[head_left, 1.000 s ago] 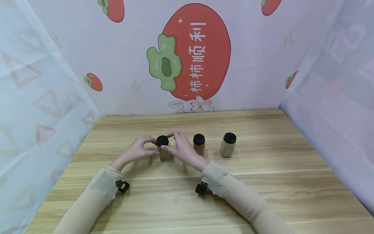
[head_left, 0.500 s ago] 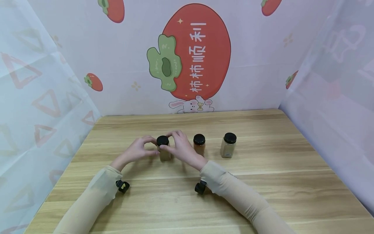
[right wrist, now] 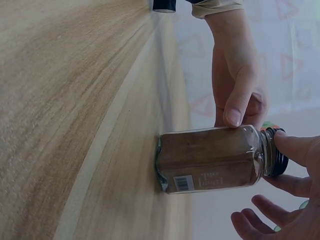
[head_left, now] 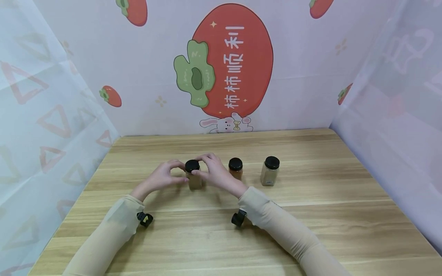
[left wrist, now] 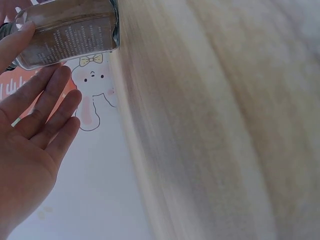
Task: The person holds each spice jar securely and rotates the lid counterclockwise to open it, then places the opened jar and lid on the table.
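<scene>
A clear jar of brown powder [head_left: 195, 183] with a black lid [head_left: 192, 165] stands upright on the wooden table. My left hand [head_left: 160, 177] holds the jar's body from the left, thumb on the near side; its fingers reach to the far side. From the right, my right hand [head_left: 218, 175] pinches the lid between thumb and forefinger. In the right wrist view the lid [right wrist: 281, 157] sits at the jar's threaded neck, and the other right-hand fingers spread free of the glass. Printed text shows on the jar [left wrist: 75, 37] in the left wrist view.
To the right stand two more black-lidded jars: one with orange-brown powder [head_left: 236, 173], partly behind my right forearm, and one with pale powder [head_left: 269, 176]. Printed cloth walls [head_left: 293, 76] enclose the table [head_left: 193, 245] at the back and both sides.
My right hand turns slightly at the lid, its thumb shifting a little left and then back right, with the wrist following. The left hand and the jars stay in place.
</scene>
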Available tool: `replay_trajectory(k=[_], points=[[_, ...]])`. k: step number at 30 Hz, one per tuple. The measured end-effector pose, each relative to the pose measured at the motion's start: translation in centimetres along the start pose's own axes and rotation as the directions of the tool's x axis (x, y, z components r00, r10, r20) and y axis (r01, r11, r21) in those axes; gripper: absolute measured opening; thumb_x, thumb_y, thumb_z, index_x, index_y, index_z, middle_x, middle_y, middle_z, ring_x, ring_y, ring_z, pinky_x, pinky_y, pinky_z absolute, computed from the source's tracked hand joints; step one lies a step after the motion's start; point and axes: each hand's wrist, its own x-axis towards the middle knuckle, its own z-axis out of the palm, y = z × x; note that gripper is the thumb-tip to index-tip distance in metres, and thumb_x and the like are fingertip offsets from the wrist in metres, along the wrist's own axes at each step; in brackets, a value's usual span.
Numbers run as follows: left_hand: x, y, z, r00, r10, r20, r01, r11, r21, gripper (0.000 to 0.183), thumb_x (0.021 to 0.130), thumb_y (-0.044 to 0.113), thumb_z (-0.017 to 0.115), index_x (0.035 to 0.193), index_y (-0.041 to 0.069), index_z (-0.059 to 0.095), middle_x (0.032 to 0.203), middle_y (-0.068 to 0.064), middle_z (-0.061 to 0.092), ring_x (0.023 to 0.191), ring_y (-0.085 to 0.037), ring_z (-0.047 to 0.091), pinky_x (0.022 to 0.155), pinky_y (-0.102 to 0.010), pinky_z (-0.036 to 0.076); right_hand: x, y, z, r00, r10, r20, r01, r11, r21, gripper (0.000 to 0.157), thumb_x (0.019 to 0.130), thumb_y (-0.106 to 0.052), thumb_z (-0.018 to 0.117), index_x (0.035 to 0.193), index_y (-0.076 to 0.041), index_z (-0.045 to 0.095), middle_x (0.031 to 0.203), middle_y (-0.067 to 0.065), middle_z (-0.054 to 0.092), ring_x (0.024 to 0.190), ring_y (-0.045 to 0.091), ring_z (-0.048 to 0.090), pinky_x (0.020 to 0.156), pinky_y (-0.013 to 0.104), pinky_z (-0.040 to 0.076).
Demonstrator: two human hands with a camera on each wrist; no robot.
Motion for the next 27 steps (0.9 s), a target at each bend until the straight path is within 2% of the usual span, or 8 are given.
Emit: replay_trajectory(k=[14, 21, 27], points=[[0.03, 0.01, 0.03, 1.0, -0.006, 0.003, 0.006, 1.0, 0.015, 0.037, 0.077, 0.033, 0.078, 0.108, 0.015, 0.067, 0.105, 0.002, 0.067, 0.108, -0.025, 0.059, 0.098, -0.054, 0.042, 0.12, 0.1, -0.26, 0.999, 0.023, 0.035, -0.024, 0.999, 0.03, 0.048, 0.09, -0.038, 0.064, 0.13, -0.014, 0.053, 0.136, 0.01, 0.047, 0.122, 0.025, 0.047, 0.099, 0.041, 0.044], [-0.08, 0.32, -0.09, 1.0, -0.018, 0.008, 0.017, 1.0, 0.015, 0.04, 0.076, 0.034, 0.078, 0.109, 0.015, 0.067, 0.107, 0.001, 0.066, 0.109, -0.025, 0.059, 0.099, -0.053, 0.041, 0.1, 0.08, -0.11, 0.999, 0.034, 0.004, -0.034, 0.997, 0.074, 0.057, 0.088, -0.04, 0.066, 0.133, -0.011, 0.049, 0.136, 0.008, 0.047, 0.121, 0.028, 0.049, 0.097, 0.04, 0.046], [-0.03, 0.31, -0.1, 1.0, -0.013, 0.009, 0.013, 1.0, 0.011, 0.038, 0.077, 0.033, 0.078, 0.108, 0.015, 0.067, 0.107, 0.001, 0.066, 0.109, -0.025, 0.059, 0.099, -0.053, 0.041, 0.14, -0.21, 0.07, 0.999, 0.041, -0.012, -0.04, 0.998, 0.049, 0.059, 0.086, -0.045, 0.066, 0.132, -0.011, 0.05, 0.133, 0.007, 0.049, 0.117, 0.024, 0.05, 0.095, 0.038, 0.047]])
